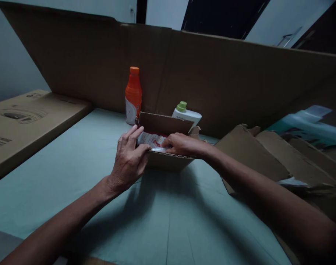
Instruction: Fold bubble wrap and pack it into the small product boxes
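Observation:
A small open cardboard box (168,162) sits on a pale green cloth (145,213). Inside it lies a white printed packet (151,140) over something red. My left hand (128,160) rests against the box's left front corner, fingers curled on the packet's left end. My right hand (181,145) lies over the box's front rim, fingers pressing the packet's right end. Behind the box stand an orange bottle (133,95) with an orange cap and a white bottle (187,115) with a green cap.
A tall sheet of cardboard (225,81) stands upright behind everything. A flat printed carton (27,125) lies at the left. Torn cardboard pieces (269,158) and a pale plastic wrapper (308,123) are piled at the right.

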A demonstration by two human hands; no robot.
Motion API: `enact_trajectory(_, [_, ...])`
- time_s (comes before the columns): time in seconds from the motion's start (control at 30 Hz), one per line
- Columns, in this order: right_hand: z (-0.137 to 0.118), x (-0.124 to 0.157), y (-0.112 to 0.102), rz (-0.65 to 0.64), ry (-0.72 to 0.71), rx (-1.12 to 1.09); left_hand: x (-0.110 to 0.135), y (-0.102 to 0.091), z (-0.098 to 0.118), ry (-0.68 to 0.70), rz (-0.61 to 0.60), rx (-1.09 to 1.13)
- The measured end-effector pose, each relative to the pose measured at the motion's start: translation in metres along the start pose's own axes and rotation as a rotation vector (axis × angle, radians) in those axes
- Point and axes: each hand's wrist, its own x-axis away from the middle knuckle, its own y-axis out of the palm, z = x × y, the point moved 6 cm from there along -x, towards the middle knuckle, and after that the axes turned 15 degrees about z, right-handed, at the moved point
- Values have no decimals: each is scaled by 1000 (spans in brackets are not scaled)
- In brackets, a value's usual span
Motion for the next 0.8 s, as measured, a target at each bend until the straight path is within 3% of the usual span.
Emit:
enact_trajectory(0.07, [0, 1, 15, -241, -54, 65, -6, 1, -1, -10, 22, 9])
enact_trajectory(0.1, [-1, 4, 13, -316, -86, 103, -7, 0, -4, -34, 42, 20])
enact_trajectory(0.13, [-3, 7, 0, -289, -100, 141, -6, -2, -9, -70, 66, 35])
enact_trajectory(0.17, [-5, 12, -19, -196, -93, 180, -4, -6, -15, -116, 91, 50])
enact_trajectory(0.27, [-3, 50, -88, 251, 32, 286, 15, -14, -41, -283, 102, 77])
enact_trajectory(0.33, [10, 90, -114, 470, 162, 296, 35, -13, -58, -418, 44, 96])
enact_trajectory(0.4, [31, 124, -106, 508, 268, 221, 54, -5, -67, -547, -40, 146])
enact_trajectory(0.47, [52, 139, -70, 417, 320, 94, 66, 9, -69, -648, -105, 225])
enact_trajectory(0.53, [66, 136, -28, 322, 358, -31, 68, 26, -66, -735, -146, 331])
enact_trajectory(0.6, [69, 124, 0, 295, 390, -92, 63, 38, -63, -821, -144, 426])
enact_trajectory(0.7, [60, 120, 5, 297, 390, -102, 57, 34, -52, -881, -118, 485])
enact_trajectory(0.8, [51, 153, -15, 271, 385, -88, 74, 5, -23, -824, -132, 485])
